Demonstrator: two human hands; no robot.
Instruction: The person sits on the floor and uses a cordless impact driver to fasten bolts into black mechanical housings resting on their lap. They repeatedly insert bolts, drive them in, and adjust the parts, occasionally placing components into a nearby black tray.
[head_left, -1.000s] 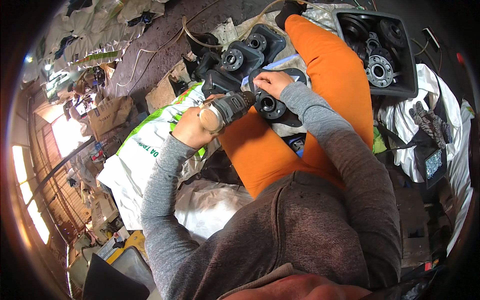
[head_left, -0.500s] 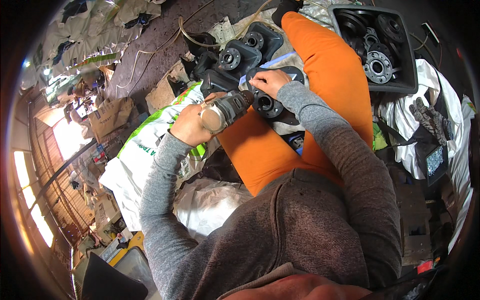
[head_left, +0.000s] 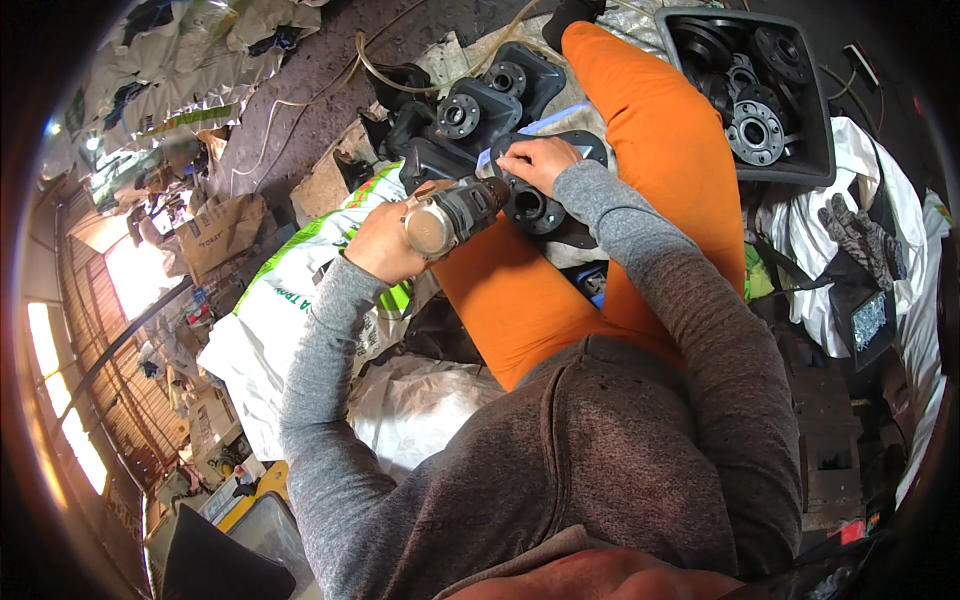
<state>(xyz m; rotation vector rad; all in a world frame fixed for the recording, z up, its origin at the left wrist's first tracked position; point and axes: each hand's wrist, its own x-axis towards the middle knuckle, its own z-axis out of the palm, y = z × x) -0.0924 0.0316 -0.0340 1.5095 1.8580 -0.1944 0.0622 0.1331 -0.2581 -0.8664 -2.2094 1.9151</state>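
Observation:
My left hand (head_left: 386, 243) is wrapped round a grey and black power drill (head_left: 452, 217), whose dark chuck points right toward a black part. That part (head_left: 578, 232) is a broad plate with a round metal hub (head_left: 531, 206), lying between my thighs. Over the plate's upper left side, the fingers of my right hand (head_left: 546, 163) are pinched together close to the hub. What they hold, if anything, is too small to make out. The chuck's tip is just left of the hub; whether it touches cannot be seen.
Beyond my left hand lie several similar black hubbed parts (head_left: 459, 116). A black crate (head_left: 826, 150) of round metal flanges stands at the far right. Nearer are patterned gloves (head_left: 858, 240) and a dark tray of small silvery pieces (head_left: 870, 322). A pale hose (head_left: 375, 75) crosses the floor.
The drill in my left hand has shifted very slightly. My right hand stays pinched over the black plate, almost unmoved.

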